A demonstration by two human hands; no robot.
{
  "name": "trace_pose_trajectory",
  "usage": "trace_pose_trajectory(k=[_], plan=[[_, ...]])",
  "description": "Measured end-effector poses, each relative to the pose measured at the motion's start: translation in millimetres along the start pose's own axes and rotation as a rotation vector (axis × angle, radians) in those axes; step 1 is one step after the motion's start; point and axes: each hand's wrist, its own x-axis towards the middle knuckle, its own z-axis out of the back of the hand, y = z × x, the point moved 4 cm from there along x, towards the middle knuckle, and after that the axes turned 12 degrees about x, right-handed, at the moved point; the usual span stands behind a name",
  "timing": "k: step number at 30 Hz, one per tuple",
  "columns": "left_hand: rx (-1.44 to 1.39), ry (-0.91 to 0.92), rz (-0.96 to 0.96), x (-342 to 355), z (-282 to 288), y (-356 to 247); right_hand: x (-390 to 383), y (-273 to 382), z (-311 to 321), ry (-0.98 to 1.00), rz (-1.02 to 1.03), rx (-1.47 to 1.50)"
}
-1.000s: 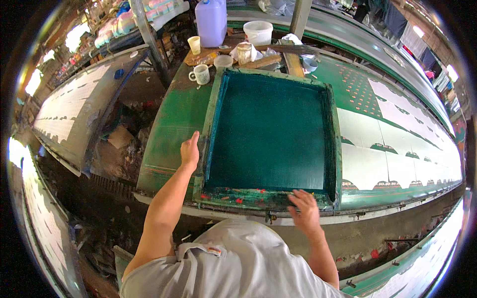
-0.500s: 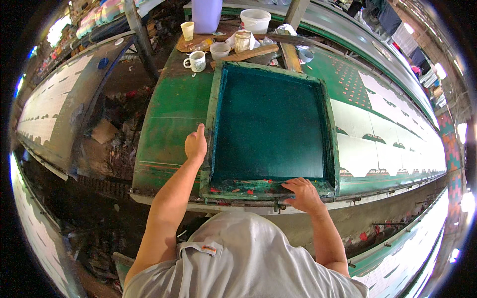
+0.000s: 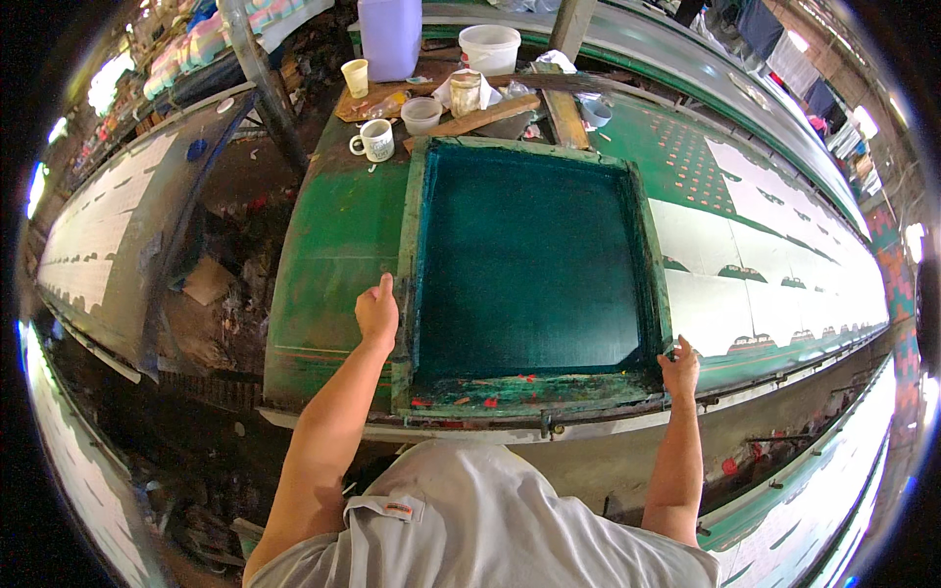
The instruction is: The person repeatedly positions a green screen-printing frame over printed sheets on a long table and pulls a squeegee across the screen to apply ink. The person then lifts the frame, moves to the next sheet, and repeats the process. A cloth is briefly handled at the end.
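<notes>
A screen printing frame (image 3: 498, 394) with dark teal mesh lies on the green table (image 3: 328, 225) in front of me. Its rails are wooden and stained with paint, with red specks along the near one. My left hand (image 3: 376, 316) is closed at the frame's left rail, thumb pointing up and away, the other fingers mostly hidden. At the near right corner, my right hand (image 3: 680, 370) grips the right rail, its fingers bent around the outer edge.
Behind the frame stand a white mug (image 3: 377, 140), a plastic tub (image 3: 421, 116), a jar (image 3: 466, 93), a yellow cup (image 3: 355, 78), a white bucket (image 3: 489, 49) and a purple container (image 3: 390, 39). White printed sheets (image 3: 701, 245) lie right of the frame. Another table (image 3: 127, 225) is at left.
My right hand has left the near rail, where it lay with fingers spread, and moved right onto the frame's right rail. My left hand stays at the left rail. The whole view has shifted slightly.
</notes>
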Motion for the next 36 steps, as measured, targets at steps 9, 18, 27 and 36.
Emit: trace_pose_trajectory(k=[9, 18, 27, 36], plan=[[-0.092, 0.000, 0.054, -2, 5, -11, 6, 20, 13, -0.045, -0.038, 0.043], [-0.223, 0.136, 0.210, -53, 33, -52, 20, 76, 128, 0.021, 0.045, 0.064], [-0.196, 0.109, 0.266, -34, 26, -75, 44, 73, 101, 0.032, 0.039, 0.206], [-0.251, 0.182, 0.232, -26, 22, -57, 44, 56, 81, 0.067, -0.052, 0.123]])
